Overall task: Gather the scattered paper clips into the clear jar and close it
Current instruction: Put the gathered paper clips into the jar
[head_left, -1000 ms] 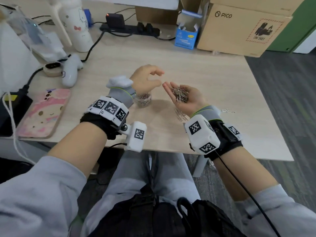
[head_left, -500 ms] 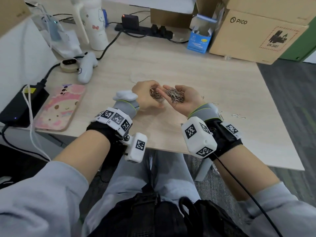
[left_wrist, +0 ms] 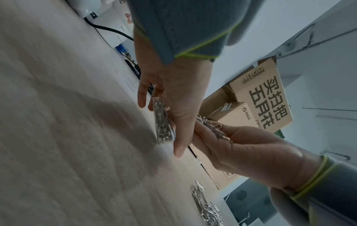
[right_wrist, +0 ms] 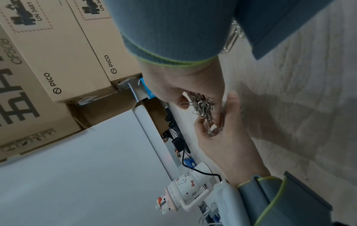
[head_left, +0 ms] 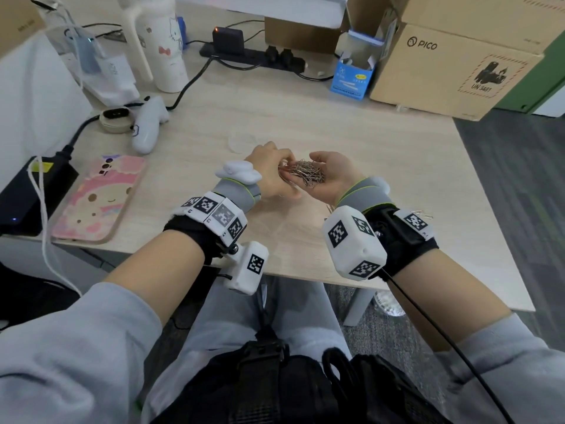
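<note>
Your left hand (head_left: 269, 171) grips the clear jar (left_wrist: 162, 122) above the counter (head_left: 305, 117), its fingers (left_wrist: 142, 94) curled round the jar's wall and the thumb along the near side. The jar is tipped, its mouth turned toward your right hand (head_left: 331, 175), and from the left wrist view it looks already packed with paper clips.

Your right hand is cupped palm up just beside the left, touching it, with a heap of paper clips (head_left: 307, 175) lying in the palm. Its fingers are only loosely bent round the heap, not closed over it. In the right wrist view the clips (right_wrist: 203, 105) hang at the jar's rim (right_wrist: 214, 128), between the two hands.

More loose clips (left_wrist: 206, 209) lie on the counter near its front edge, under and behind your right wrist, and one or two (head_left: 423, 214) show beside the right wrist unit.

The clear lid (head_left: 241, 142) lies flat on the counter just beyond your left hand, apart from the jar.

Along the left edge lie a pink phone (head_left: 97, 197) and a white controller (head_left: 148, 123). A blue box (head_left: 351, 78) and a cardboard carton (head_left: 452, 65) stand at the far right corner.
</note>
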A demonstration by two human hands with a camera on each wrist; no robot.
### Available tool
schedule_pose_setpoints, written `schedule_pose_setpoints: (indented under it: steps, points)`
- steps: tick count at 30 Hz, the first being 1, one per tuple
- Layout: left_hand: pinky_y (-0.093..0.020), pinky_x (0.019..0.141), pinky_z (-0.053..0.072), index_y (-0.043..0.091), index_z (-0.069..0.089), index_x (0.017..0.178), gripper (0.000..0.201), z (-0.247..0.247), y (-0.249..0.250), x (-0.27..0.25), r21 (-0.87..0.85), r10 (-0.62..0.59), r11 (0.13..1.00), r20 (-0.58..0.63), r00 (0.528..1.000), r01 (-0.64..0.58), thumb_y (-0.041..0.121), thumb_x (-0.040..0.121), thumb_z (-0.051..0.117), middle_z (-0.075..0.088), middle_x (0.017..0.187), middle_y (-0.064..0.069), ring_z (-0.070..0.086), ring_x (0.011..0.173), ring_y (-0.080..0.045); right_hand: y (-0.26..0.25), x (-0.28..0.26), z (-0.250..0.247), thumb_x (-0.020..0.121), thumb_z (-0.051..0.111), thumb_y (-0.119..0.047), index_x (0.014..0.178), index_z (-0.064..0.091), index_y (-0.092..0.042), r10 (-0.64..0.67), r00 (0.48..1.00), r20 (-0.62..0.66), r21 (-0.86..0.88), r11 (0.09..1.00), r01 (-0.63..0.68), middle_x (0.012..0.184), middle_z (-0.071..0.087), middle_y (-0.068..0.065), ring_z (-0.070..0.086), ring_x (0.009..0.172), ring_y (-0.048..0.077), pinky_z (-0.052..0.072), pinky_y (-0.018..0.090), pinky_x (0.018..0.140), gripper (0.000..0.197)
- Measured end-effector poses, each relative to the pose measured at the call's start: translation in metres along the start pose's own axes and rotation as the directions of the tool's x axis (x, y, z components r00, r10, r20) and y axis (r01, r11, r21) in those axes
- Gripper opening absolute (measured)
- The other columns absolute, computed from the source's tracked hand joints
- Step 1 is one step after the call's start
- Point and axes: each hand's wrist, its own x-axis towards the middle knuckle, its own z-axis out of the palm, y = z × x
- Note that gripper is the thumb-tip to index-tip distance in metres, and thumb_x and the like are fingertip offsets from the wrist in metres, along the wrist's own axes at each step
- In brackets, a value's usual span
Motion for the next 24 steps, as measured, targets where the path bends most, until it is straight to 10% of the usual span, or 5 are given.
schedule_pose_setpoints:
  steps: [4, 10, 24]
  points:
    - [-0.037, 0.086, 0.049, 0.03, 0.061, 0.101, 0.064, -0.001, 0.001, 0.003, 0.002, -0.016, 1.0, 0.027, 1.0, 0.016, 0.051, 0.041, 0.067, 0.048, 0.099, -0.003, 0.052, 0.099, -0.024, -0.005, -0.003, 0.004, 0.101, 0.032, -0.018, 0.094, 0.047, 0.01, 0.008, 1.0, -0.026, -0.05, 0.999, -0.009, 0.095, 0.055, 0.025, 0.047, 0.127, 0.037, 0.056, 0.037, 0.053, 0.033]
    - [-0.034, 0.085, 0.048, 0.031, 0.061, 0.099, 0.06, 0.0, 0.0, 0.004, -0.004, -0.042, 0.999, 0.021, 0.999, 0.042, 0.052, 0.042, 0.067, 0.044, 0.093, 0.001, 0.055, 0.096, -0.025, -0.008, -0.006, 0.01, 0.101, 0.032, -0.019, 0.113, 0.045, 0.011, 0.008, 0.999, -0.039, -0.085, 0.996, -0.011, 0.106, 0.052, 0.027, 0.045, 0.127, 0.039, 0.046, 0.04, 0.094, 0.035]
    - [-0.035, 0.087, 0.046, 0.029, 0.06, 0.101, 0.052, 0.002, -0.009, 0.004, -0.021, -0.027, 0.999, 0.066, 0.997, 0.029, 0.049, 0.057, 0.078, 0.042, 0.099, -0.004, 0.052, 0.102, -0.029, -0.009, -0.01, 0.016, 0.097, 0.041, -0.021, 0.13, 0.038, 0.017, -0.052, 0.998, -0.044, -0.268, 0.963, 0.039, 0.125, 0.049, 0.03, 0.048, 0.126, 0.037, 0.042, 0.04, 0.105, 0.051]
